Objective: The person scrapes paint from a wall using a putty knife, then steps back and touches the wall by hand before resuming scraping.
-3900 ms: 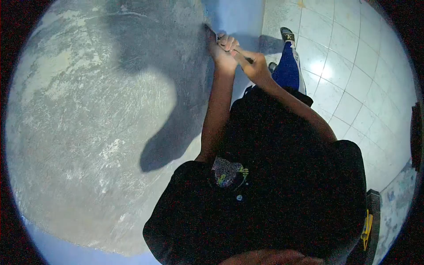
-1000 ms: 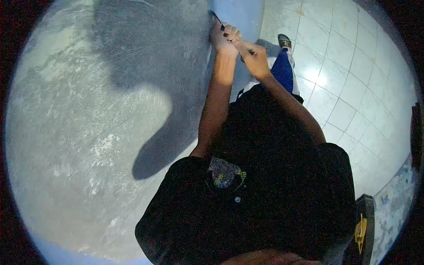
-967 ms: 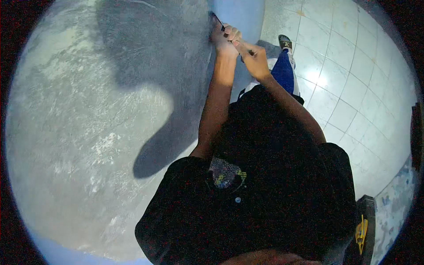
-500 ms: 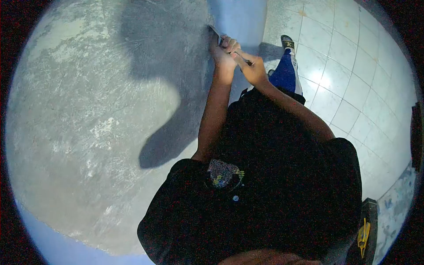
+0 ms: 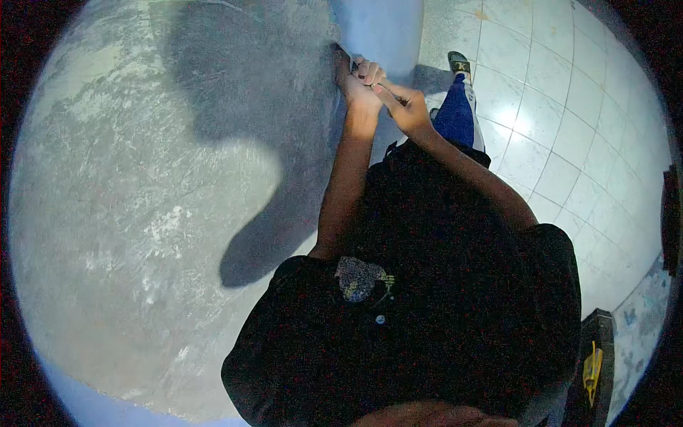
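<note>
Beside the wall, our left hand and right hand clasp a thin tool, likely light, stiff, best held at its near end.

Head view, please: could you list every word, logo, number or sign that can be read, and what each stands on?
"K", as best it reads: on the sandal strap.
Chest print on the black shirt: too blurred to read.
Small round mark below it: too small to read.
</note>
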`<action>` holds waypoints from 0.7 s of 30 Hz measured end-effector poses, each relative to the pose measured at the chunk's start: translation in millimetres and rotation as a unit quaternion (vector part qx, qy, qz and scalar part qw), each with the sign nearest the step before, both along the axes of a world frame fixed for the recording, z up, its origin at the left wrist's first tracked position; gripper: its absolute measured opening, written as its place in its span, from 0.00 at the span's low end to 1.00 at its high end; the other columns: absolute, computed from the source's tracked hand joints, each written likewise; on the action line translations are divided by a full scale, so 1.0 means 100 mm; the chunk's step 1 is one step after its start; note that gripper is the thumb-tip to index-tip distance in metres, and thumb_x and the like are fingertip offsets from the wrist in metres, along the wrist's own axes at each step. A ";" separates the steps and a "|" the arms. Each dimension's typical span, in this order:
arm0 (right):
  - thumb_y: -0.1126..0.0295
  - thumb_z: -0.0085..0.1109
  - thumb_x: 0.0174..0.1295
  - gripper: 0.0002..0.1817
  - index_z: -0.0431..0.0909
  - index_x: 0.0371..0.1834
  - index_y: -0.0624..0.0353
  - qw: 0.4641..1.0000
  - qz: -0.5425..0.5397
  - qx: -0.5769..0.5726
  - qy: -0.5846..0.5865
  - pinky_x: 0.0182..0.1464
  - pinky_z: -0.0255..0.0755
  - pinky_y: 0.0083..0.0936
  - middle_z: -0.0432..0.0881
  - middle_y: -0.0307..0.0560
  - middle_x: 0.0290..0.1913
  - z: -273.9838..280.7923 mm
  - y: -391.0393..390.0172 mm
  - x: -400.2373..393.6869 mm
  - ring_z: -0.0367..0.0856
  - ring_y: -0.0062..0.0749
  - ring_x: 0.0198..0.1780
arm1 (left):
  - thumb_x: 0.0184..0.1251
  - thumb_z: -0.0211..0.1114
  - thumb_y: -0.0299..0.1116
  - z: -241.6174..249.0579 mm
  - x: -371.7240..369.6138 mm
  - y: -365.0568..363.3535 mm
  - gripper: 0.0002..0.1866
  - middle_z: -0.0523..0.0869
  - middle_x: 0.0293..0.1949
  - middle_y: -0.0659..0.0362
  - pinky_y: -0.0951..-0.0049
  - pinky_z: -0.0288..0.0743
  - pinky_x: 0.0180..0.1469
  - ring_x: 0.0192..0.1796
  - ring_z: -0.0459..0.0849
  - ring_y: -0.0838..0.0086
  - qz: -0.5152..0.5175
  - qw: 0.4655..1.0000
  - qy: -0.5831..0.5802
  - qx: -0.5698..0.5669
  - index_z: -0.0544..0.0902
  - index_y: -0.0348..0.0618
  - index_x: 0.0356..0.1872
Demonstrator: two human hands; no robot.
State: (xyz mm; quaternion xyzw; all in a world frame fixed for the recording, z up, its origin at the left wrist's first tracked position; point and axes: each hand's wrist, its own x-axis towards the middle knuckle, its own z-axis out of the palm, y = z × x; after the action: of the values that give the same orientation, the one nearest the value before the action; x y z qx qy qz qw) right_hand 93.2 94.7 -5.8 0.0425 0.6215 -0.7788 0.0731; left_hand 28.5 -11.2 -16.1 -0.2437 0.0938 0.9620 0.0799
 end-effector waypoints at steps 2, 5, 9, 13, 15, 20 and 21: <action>0.65 0.55 0.59 0.16 0.75 0.48 0.60 1.000 0.013 -0.007 -0.020 0.22 0.56 0.13 0.66 0.29 0.18 -0.02 0.01 0.00 0.60 0.11 0.20 | 0.61 0.52 0.50 -0.03 -0.01 -0.01 0.21 0.67 0.09 0.64 0.79 0.54 0.11 0.08 0.60 0.77 -0.004 0.999 0.017 -0.030 0.74 0.44 0.18; 0.65 0.56 0.59 0.16 0.76 0.48 0.60 0.999 0.016 0.018 -0.027 0.22 0.56 0.13 0.68 0.29 0.19 0.03 0.00 -0.02 0.60 0.11 0.21 | 0.61 0.49 0.41 0.03 -0.03 -0.01 0.15 0.64 0.11 0.67 0.80 0.52 0.11 0.09 0.57 0.80 -0.011 0.994 0.011 -0.107 0.69 0.47 0.18; 0.65 0.58 0.57 0.14 0.78 0.43 0.62 0.999 -0.042 0.020 -0.022 0.28 0.64 0.16 0.72 0.34 0.19 -0.10 -0.11 -0.27 0.64 0.12 0.25 | 0.63 0.50 0.41 0.16 -0.36 0.07 0.15 0.64 0.11 0.68 0.81 0.53 0.12 0.09 0.57 0.81 -0.034 0.982 0.029 -0.182 0.68 0.48 0.18; 0.67 0.55 0.59 0.13 0.77 0.46 0.60 0.998 -0.056 0.007 -0.028 0.21 0.55 0.13 0.67 0.28 0.19 0.01 -0.10 -0.33 0.59 0.10 0.20 | 0.66 0.47 0.48 0.09 -0.43 0.06 0.21 0.69 0.10 0.64 0.80 0.58 0.09 0.07 0.62 0.78 -0.035 0.997 0.003 -0.065 0.71 0.48 0.17; 0.67 0.55 0.59 0.13 0.77 0.45 0.60 0.998 -0.055 -0.005 -0.001 0.21 0.54 0.13 0.66 0.28 0.18 -0.01 -0.08 -0.30 0.59 0.10 0.20 | 0.66 0.47 0.48 0.09 -0.38 0.07 0.21 0.68 0.10 0.65 0.79 0.58 0.10 0.08 0.61 0.78 -0.046 0.997 0.005 -0.061 0.71 0.48 0.17; 0.66 0.55 0.59 0.15 0.77 0.46 0.62 1.000 -0.011 0.019 -0.018 0.20 0.54 0.13 0.65 0.29 0.17 0.01 -0.05 -0.10 0.59 0.11 0.19 | 0.64 0.49 0.41 0.12 -0.12 -0.01 0.15 0.67 0.10 0.65 0.79 0.55 0.14 0.10 0.60 0.78 -0.048 0.998 0.001 -0.030 0.72 0.47 0.19; 0.66 0.55 0.59 0.15 0.76 0.47 0.62 0.999 -0.009 0.027 -0.025 0.21 0.55 0.13 0.65 0.29 0.17 0.01 -0.04 -0.06 0.59 0.11 0.20 | 0.63 0.50 0.41 0.10 -0.10 -0.01 0.15 0.67 0.10 0.65 0.79 0.55 0.14 0.10 0.60 0.78 -0.047 0.998 0.001 -0.032 0.72 0.47 0.19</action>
State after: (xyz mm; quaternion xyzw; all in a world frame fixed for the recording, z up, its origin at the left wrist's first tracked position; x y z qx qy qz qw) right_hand 87.2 90.9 -4.3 0.0691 0.6397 -0.7612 0.0804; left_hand 18.8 -12.2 -5.8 -0.2404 0.1356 0.9540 0.1171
